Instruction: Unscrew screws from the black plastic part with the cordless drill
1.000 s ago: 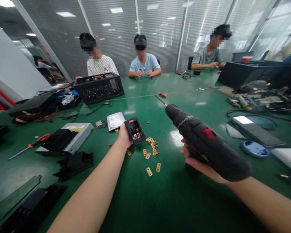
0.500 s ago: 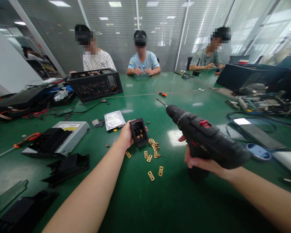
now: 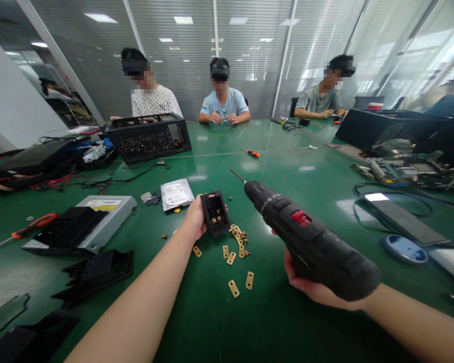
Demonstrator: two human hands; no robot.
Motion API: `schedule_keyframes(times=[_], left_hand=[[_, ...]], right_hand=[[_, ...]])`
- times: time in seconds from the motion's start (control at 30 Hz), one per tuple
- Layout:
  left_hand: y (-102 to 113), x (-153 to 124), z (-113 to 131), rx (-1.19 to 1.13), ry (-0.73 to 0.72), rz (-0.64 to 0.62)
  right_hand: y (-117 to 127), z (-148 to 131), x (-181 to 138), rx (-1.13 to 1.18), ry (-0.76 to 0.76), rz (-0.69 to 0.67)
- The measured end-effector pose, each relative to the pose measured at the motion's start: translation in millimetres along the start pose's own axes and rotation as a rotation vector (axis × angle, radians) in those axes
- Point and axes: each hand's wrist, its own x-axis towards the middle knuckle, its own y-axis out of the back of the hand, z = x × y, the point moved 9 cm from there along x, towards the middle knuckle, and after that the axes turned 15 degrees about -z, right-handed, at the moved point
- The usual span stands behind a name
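My left hand [image 3: 196,218] is closed around a small black plastic box [image 3: 213,229], held tilted with its open side toward me. Several brass terminals [image 3: 217,220] show inside it. My right hand [image 3: 298,277] grips the handle of a black cordless drill [image 3: 306,232]. The drill's long thin bit [image 3: 238,175] points up and left, beyond the box and apart from it. Below and right of the box lie several brass plates [image 3: 233,288] with holes, and small screws [image 3: 245,254] are among them. My fingers on the drill's trigger are mostly hidden by its body.
A hard drive [image 3: 176,194], an optical drive [image 3: 115,218] and black plastic pieces [image 3: 98,275] lie on the left. An orange screwdriver [image 3: 253,153] lies ahead. On the right are a phone [image 3: 404,217], cables and circuit boards [image 3: 397,169]. Three people sit across the table.
The drill has moved left, its bit now closer to the box. My left hand still holds the box in nearly the same place. The view has tipped up slightly.
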Motion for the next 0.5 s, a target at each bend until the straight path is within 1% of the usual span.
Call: schedule_keyframes(times=[0.07,0.17,0.27,0.37,0.43,0.5], left_hand=[[1.5,-0.5,1.8,0.017,-0.008,0.033],[2.1,0.5,2.1,0.029,-0.007,0.029],[4.2,2.8,1.4,0.017,-0.018,0.009],[7.2,5.4,0.4,0.011,-0.029,-0.001],[9.9,6.1,-0.3,0.021,-0.027,0.01],[11.7,5.9,-0.6,0.032,-0.025,0.019]], right_hand=[[-1.0,2.6,-2.0,-0.006,-0.027,-0.028],[-1.7,-1.1,1.9,-0.003,-0.094,-0.079],[4.0,0.3,5.4,0.063,-0.216,0.007],[-0.6,11.0,3.4,0.202,-0.331,0.053],[-0.8,18.4,-1.0,0.306,-0.353,0.121],[3.3,24.4,-5.3,0.379,-0.34,0.213]])
